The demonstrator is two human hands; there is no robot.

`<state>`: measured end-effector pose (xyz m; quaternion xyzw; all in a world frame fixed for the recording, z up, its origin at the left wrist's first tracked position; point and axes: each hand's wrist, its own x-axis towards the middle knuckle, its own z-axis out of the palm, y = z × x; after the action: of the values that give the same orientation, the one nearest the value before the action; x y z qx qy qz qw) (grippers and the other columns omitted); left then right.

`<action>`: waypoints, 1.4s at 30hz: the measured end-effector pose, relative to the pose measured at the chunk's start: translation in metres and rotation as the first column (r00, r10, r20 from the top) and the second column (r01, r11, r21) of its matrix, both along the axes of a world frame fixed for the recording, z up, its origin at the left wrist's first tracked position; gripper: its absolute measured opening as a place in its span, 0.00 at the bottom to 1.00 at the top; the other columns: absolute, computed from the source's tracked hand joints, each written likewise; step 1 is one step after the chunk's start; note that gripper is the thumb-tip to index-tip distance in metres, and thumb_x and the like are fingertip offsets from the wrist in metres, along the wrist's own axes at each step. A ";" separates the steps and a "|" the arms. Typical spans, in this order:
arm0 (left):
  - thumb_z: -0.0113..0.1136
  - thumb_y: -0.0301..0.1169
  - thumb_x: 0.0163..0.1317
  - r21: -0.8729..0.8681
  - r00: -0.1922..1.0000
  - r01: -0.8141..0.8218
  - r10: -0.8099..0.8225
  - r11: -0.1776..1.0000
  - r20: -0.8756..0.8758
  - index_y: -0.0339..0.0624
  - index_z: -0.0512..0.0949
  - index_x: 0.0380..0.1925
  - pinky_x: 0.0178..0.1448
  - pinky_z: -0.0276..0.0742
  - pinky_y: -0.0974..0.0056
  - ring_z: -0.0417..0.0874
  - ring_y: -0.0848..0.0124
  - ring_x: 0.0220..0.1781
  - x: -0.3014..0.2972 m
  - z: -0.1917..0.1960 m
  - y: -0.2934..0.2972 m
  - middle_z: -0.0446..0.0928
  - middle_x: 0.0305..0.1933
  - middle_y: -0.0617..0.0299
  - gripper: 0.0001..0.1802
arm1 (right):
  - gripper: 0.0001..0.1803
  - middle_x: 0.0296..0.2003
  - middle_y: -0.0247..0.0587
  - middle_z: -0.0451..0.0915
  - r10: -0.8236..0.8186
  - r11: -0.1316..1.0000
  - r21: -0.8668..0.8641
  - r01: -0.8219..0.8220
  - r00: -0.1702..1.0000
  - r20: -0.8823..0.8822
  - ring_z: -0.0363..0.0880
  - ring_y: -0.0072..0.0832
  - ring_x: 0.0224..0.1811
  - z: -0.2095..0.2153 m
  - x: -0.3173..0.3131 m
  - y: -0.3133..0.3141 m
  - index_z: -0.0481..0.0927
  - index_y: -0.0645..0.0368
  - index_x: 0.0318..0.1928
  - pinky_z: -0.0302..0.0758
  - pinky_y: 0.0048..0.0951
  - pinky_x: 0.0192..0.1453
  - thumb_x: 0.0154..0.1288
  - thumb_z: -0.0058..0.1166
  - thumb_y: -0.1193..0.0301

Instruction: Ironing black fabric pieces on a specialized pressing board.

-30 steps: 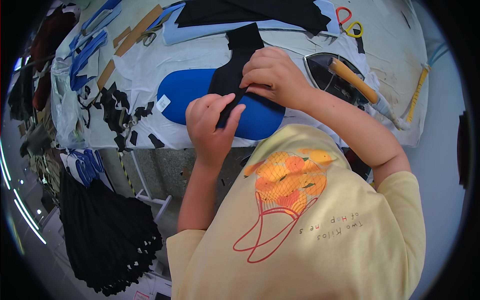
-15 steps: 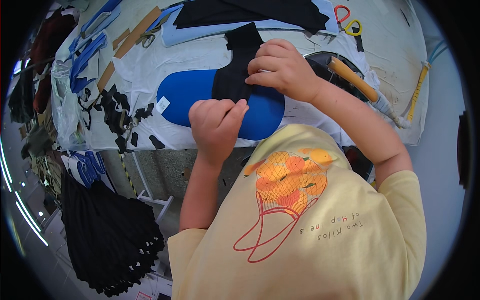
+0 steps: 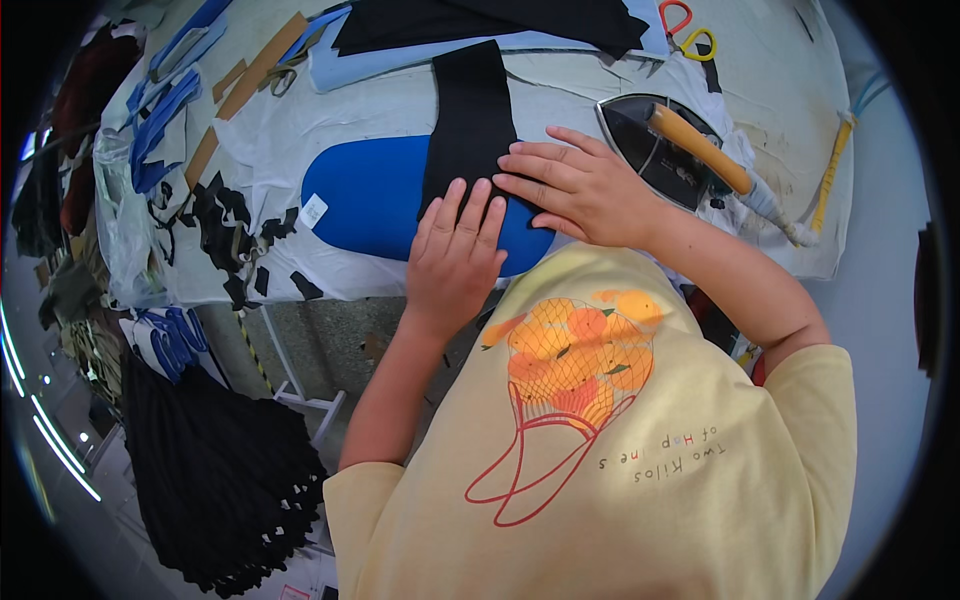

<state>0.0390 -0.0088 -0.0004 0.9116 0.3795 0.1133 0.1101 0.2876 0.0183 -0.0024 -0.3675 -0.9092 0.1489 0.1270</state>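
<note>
A strip of black fabric lies flat across a rounded blue pad, its far end reaching past the pad onto the white cloth. My left hand rests on the near part of the fabric and the pad, fingers stretched out flat. On the fabric's right edge lies my right hand, palm down with its fingers extended. Neither hand grips anything. The near end of the fabric is hidden under my hands. Just right of my right hand stands an iron with a wooden handle.
Folded black fabric lies on a light blue board at the back. Scissors with red and yellow handles are at the far right. Black scraps litter the left of the table. A bundle of black cloth hangs below left.
My fingers have gone from pinching the fabric to lying flat on it. The fabric's far part, bent before, is now straightened out. My right hand has moved nearer to me.
</note>
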 end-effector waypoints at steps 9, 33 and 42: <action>0.50 0.49 0.69 -0.040 0.987 0.055 -0.060 0.998 -0.152 0.61 0.68 0.69 0.77 0.53 0.49 0.59 0.53 0.77 -0.024 0.006 -0.009 0.61 0.75 0.53 0.28 | 0.31 0.68 0.33 0.67 0.020 0.999 0.024 -0.021 0.999 0.043 0.60 0.29 0.74 -0.003 0.002 -0.003 0.66 0.46 0.71 0.49 0.43 0.80 0.72 0.44 0.49; 0.59 0.43 0.63 -0.079 0.988 0.085 -0.094 0.993 -0.124 0.64 0.71 0.66 0.78 0.51 0.50 0.60 0.57 0.77 -0.027 0.011 -0.007 0.63 0.74 0.57 0.29 | 0.26 0.45 0.43 0.80 -0.636 0.734 0.007 0.680 0.683 0.359 0.78 0.43 0.50 0.018 0.102 0.009 0.77 0.59 0.49 0.74 0.40 0.51 0.57 0.68 0.55; 0.65 0.35 0.55 -0.106 0.996 0.085 -0.081 0.991 0.043 0.49 0.75 0.59 0.70 0.63 0.50 0.68 0.60 0.71 -0.024 0.019 0.011 0.71 0.68 0.57 0.28 | 0.19 0.39 0.44 0.81 -0.682 0.552 -0.330 0.766 0.642 0.349 0.79 0.49 0.45 0.018 0.119 0.003 0.75 0.51 0.49 0.76 0.43 0.46 0.58 0.65 0.69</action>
<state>0.0151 0.0023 0.0190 0.9170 0.3445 0.1054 0.1711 0.4068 0.0210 0.0156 -0.7405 -0.6219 0.2546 0.0057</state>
